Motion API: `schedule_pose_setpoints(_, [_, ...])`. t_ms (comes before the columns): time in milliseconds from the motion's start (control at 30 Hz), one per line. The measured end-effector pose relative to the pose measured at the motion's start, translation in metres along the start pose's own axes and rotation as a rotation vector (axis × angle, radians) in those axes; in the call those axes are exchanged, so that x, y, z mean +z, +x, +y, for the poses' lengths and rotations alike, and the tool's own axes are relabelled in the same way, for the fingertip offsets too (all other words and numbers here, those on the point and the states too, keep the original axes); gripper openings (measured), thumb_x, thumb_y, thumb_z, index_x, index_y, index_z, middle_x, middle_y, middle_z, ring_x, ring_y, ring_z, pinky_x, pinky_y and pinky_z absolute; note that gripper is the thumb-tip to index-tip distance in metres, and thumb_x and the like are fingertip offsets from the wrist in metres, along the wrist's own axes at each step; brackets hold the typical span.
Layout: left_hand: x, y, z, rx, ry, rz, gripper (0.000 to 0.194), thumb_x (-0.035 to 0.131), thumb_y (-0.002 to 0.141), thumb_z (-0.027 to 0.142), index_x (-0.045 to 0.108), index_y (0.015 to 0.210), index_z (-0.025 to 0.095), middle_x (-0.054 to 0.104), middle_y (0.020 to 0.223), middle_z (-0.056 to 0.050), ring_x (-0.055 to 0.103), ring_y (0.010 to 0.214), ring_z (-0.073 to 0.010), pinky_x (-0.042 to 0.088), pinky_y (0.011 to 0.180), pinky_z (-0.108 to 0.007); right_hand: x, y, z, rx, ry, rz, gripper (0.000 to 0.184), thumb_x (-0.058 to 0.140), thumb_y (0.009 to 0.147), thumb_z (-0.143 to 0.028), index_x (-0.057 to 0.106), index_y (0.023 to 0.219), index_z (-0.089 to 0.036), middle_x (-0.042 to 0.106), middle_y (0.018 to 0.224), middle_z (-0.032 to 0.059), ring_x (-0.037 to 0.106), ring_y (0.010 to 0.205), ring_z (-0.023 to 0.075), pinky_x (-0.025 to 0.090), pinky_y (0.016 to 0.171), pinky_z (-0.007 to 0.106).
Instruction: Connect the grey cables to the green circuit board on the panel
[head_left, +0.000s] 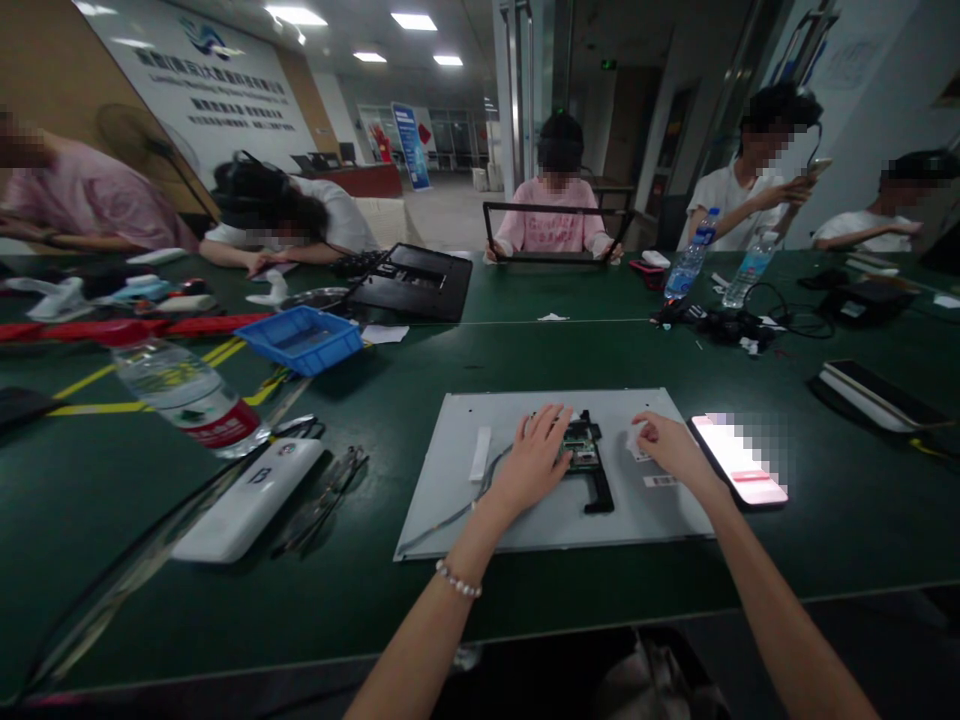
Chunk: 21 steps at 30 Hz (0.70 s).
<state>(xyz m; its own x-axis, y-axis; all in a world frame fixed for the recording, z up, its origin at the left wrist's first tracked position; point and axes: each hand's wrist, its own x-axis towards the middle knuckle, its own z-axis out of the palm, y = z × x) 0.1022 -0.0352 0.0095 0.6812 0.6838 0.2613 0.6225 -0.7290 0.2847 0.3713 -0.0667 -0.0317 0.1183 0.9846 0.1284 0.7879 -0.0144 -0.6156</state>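
A flat silver-grey display panel (450,430) lies on the table in front of me. On its middle sits a green circuit board (581,455) with a black L-shaped bracket (600,490). My left hand (531,450) rests flat with fingers stretched out, its tips at the board's left edge. A grey cable (457,515) runs from under that hand toward the panel's lower left corner. Over the right part of the panel, near a white label (660,482), my right hand (667,447) has its fingers curled together. Whatever they may pinch is too small to make out.
A lit phone (739,460) lies right of the panel. Glasses (322,505), a white power bank (251,500), a water bottle (187,395) and a blue tray (304,340) stand to the left. Opposite, a person holds a black frame (555,208); other people sit around.
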Motion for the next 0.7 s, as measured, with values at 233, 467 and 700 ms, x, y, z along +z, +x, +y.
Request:
schedule_pose_setpoints(233, [0.003, 0.000, 0.009, 0.118, 0.038, -0.018, 0.046, 0.034, 0.091, 0.017, 0.033, 0.137, 0.022, 0.036, 0.143, -0.006, 0.022, 0.137, -0.0197, 0.015, 0.113, -0.043, 0.003, -0.008, -0.008, 0.077, 0.216, 0.047, 0.019, 0.056, 0.075, -0.028, 0.068, 0.086, -0.018, 0.070, 0.080, 0.0058, 0.065, 0.073, 0.0183, 0.049, 0.069, 0.030])
schedule_pose_setpoints(467, [0.009, 0.003, 0.015, 0.121, 0.041, 0.036, 0.040, 0.036, 0.091, 0.015, 0.040, 0.131, 0.021, 0.043, 0.137, -0.005, 0.032, 0.131, -0.0187, 0.022, 0.111, -0.041, 0.023, -0.010, -0.022, 0.059, 0.538, -0.076, 0.025, 0.060, 0.073, -0.038, 0.065, 0.085, -0.017, 0.069, 0.075, 0.0033, 0.064, 0.066, 0.0166, 0.050, 0.065, 0.029])
schedule_pose_setpoints(700, [0.007, 0.002, 0.023, 0.216, 0.074, 0.003, 0.033, 0.038, 0.093, 0.022, 0.046, 0.125, 0.024, 0.046, 0.131, -0.006, 0.032, 0.130, -0.0210, 0.024, 0.109, -0.043, 0.032, -0.018, -0.033, -0.012, 0.419, -0.006, 0.021, 0.056, 0.077, -0.034, 0.066, 0.087, -0.018, 0.069, 0.077, 0.0035, 0.064, 0.071, 0.0176, 0.048, 0.065, 0.029])
